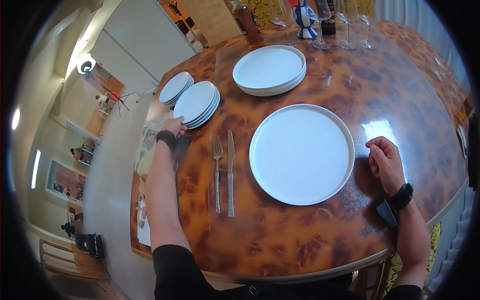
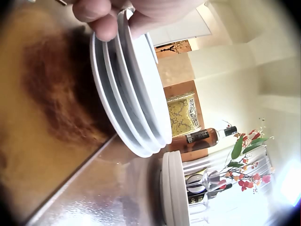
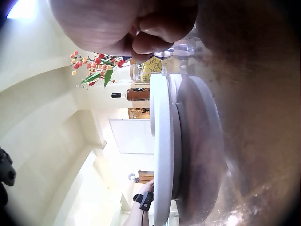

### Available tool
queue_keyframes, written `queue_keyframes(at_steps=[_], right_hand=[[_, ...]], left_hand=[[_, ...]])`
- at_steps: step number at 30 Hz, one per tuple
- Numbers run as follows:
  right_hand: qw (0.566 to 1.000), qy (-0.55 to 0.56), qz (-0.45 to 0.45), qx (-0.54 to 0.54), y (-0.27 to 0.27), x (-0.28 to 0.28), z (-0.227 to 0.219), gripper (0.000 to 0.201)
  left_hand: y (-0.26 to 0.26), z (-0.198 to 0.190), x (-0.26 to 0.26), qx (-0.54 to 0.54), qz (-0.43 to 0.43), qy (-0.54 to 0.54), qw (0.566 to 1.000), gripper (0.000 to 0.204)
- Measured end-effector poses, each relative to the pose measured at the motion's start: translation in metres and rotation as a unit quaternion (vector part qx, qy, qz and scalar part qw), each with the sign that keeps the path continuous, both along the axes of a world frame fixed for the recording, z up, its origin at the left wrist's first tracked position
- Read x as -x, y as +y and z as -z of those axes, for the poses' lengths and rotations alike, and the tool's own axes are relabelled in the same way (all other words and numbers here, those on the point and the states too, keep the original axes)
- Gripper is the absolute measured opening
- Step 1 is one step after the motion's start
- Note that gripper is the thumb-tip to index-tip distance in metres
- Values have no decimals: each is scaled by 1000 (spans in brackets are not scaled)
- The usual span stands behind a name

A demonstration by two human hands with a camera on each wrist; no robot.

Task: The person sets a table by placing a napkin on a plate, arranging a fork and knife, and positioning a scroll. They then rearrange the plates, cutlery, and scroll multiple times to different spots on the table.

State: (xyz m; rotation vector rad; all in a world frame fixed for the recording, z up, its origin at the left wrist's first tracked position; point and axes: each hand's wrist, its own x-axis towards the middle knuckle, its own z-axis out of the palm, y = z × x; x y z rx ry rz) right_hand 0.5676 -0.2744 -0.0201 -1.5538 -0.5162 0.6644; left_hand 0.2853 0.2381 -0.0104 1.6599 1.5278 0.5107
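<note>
My left hand (image 1: 174, 127) is at the near edge of a stack of small white plates (image 1: 196, 103) on the table's left side. In the left wrist view, thumb and fingers pinch the rim of the top small plate (image 2: 141, 70), with the other plates fanned beneath it. My right hand (image 1: 386, 162), loosely curled and holding nothing, is over the table to the right of a large white rimmed plate (image 1: 301, 155). A fork (image 1: 217, 175) and a knife (image 1: 230, 175) lie side by side left of that large plate.
A second stack of small plates (image 1: 175, 89) stands beyond the first, and larger stacked plates (image 1: 270, 68) stand farther back. Along the far edge are an amber bottle (image 1: 248, 25), a blue-and-white vase (image 1: 304, 22) and several wine glasses (image 1: 347, 20).
</note>
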Motion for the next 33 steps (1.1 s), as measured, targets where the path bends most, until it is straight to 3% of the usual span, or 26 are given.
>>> queue_keyframes(at_steps=[8,14,17,21,25,27,33], right_hand=[[1000,2,-8,14,0,-1,-4,12],[1000,-2,-21,4,-2,-2,-1,13],[999,-21,-32,0,-3,-2,0,14],[998,-49,-43,1,-3,-1,2,15],[996,-71,-50,10,-5,0,3,17],[995,-81,-51,27,-7,0,1,18],[995,-78,-60,18,-10,-1,4,18]], left_hand=[[20,8,19,-18,7,-86,996,14],[-22,-10,26,-81,5,-197,977,11],[-69,-26,22,-110,57,-307,944,10],[-160,-56,-3,-44,127,-306,942,12],[-253,-69,-35,94,241,-283,923,21],[-260,-56,-41,148,262,-247,921,22],[-280,-36,-67,159,289,-189,925,22]])
